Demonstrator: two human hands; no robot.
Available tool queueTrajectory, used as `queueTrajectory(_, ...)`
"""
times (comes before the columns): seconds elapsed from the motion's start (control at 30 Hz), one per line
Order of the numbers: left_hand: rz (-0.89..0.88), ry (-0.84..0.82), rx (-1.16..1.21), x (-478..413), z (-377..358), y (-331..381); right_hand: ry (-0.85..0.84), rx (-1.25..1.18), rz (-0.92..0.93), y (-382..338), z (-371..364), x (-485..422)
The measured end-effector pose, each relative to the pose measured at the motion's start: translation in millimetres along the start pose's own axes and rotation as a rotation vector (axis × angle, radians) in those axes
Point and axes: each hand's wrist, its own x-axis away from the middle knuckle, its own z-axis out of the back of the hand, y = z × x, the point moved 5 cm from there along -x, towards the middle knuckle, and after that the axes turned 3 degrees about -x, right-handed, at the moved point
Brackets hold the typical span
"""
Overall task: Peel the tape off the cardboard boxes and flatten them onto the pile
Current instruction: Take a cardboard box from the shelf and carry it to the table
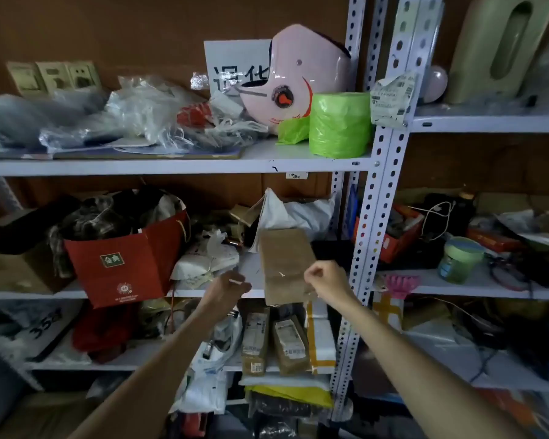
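**Inspector:** Where was the cardboard box?

**Assistant:** Just below the centre of the frame, flattened and nearly upright, its top leaning slightly left. It was held up in front of the middle shelf, and its lower edge hung below the shelf's front lip.

**Inspector:** State of the right grip?

**Assistant:** Closed. The fingers were curled and pinched the right edge of the box. A film of clear tape hung loose at the box's lower right corner, just under that grip.

**Inspector:** And the left grip?

**Assistant:** It was left of the box and apart from it, fingers curled. A thin pale strip lay across the fingers; whether it was held, I could not tell.

**Inspector:** Surroundings?

**Assistant:** A red paper bag stood on the middle shelf at centre left. On the shelf above, in the upper centre of the frame, a green roll stood just beside a pink helmet. Parcels stood on the shelf below the box.
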Motion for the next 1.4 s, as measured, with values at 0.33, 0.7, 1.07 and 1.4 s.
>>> queueTrajectory(0.33,0.018,-0.143,0.127,-99.4,-47.3,14.5,-0.035,-0.060,-0.234,38.9,-25.7,-88.9)
queueTrajectory(0.7,0.007,-0.187,0.445,-77.4,-61.1,1.4,-0.089,-0.280,-0.271,44.3,-39.4,-65.8)
queueTrajectory(1.07,-0.235,-0.128,0.440,-32.8,-31.6,-9.8,-0.089,-0.343,-0.064,7.9,-38.1,1.1)
queueTrajectory(1.4,-0.350,-0.096,0.408,84.2,-8.4,24.6,0.012,-0.421,0.076,-22.2,4.9,108.3)
